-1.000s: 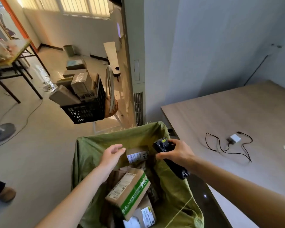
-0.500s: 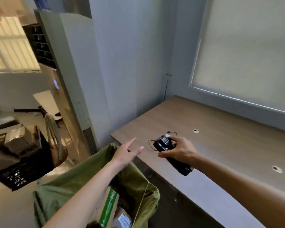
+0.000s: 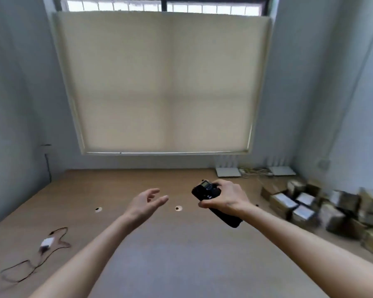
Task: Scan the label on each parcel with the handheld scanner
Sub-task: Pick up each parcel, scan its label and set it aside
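My right hand (image 3: 225, 196) grips a black handheld scanner (image 3: 209, 193) above the wooden table (image 3: 181, 250), its small screen facing up. My left hand (image 3: 146, 202) hovers empty over the table's middle, fingers loosely spread. Several brown cardboard parcels (image 3: 323, 207) with white labels lie heaped on the table's right side, to the right of the scanner and apart from both hands.
A white charger with a black cable (image 3: 46, 244) lies at the table's front left. Two white routers (image 3: 228, 172) stand against the back wall under a window with a drawn blind (image 3: 159, 82). Small round cable holes (image 3: 178, 208) dot the tabletop.
The view has swung right from the green sack of parcels to the table. Both hands came along, the right still holding the scanner, the left still empty. The parcel heap has come into view.
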